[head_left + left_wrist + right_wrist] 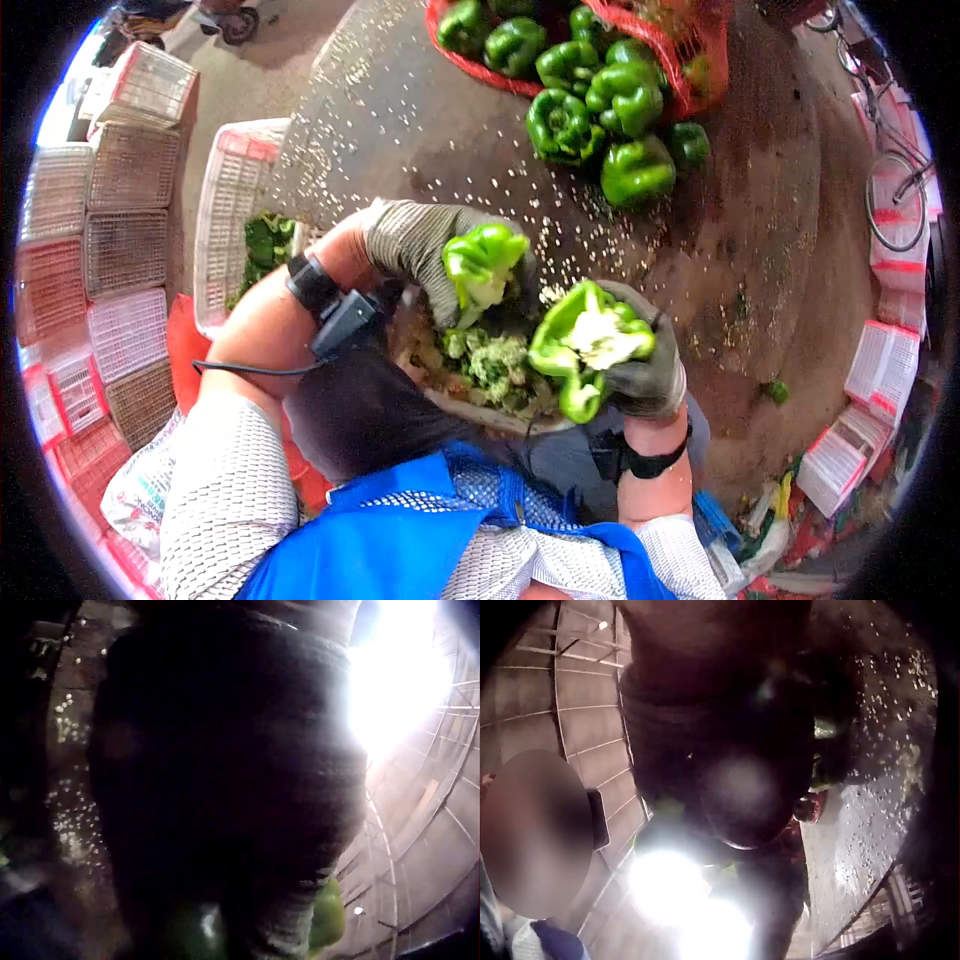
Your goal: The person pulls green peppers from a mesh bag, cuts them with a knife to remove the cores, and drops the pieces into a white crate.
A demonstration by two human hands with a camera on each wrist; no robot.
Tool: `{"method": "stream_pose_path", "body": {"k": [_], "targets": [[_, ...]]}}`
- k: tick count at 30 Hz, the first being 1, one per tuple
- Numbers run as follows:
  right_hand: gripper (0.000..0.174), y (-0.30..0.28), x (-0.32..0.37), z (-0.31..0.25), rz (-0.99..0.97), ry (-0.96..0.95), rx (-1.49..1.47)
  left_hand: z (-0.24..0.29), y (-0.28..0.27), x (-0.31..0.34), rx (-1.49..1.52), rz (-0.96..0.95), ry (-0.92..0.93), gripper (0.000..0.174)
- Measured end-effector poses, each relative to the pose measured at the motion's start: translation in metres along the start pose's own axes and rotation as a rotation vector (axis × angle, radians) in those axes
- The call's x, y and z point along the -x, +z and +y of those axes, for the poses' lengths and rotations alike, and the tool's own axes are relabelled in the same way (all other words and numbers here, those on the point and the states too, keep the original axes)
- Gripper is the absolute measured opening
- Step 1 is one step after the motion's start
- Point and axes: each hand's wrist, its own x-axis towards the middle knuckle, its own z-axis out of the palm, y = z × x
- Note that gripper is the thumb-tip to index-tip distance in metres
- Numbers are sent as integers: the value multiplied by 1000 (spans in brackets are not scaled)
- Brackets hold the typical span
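My gloved left hand (418, 240) grips a piece of green bell pepper (485, 262), pale inside. The gloved right hand (655, 368) holds an opened bell pepper half (560, 345) with its white core and seeds facing up. Below and between the hands is a container (500, 420) with a heap of pepper cores (495, 362). In the left wrist view, the left hand (232, 765) is dark, with some green pepper (328, 919) beyond it. The right hand (712, 772) in its own wrist view is also dark, its fingers mostly hidden by shadow and glare.
Several whole bell peppers (625, 100) lie at the back of the round table (400, 130), some in a red mesh bag (715, 70). Seeds are scattered across the tabletop. At left stands a white crate (222, 200) with pepper pieces (268, 245). Stacked crates (127, 225) line the left side.
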Motion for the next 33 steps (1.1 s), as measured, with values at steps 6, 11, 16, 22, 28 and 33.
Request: {"method": "stream_pose_path", "body": {"k": [6,11,16,22,28,33], "targets": [[84,-3,-3,15,93,-143,-55,11,-21,87,37,453,506,58],[82,2,6,25,112,-159,-138,19,14,198,384,650,532,84],[71,5,6,16,57,-207,225,30,19,187,97,970,213,61],[57,21,8,2,207,-233,187,19,-10,68,-1734,1161,-39,76],[68,23,5,0,343,-334,493,23,87,-19,-271,758,-152,42],[69,22,-2,26,393,-440,769,23,97,-55,-13,658,-288,38]]}}
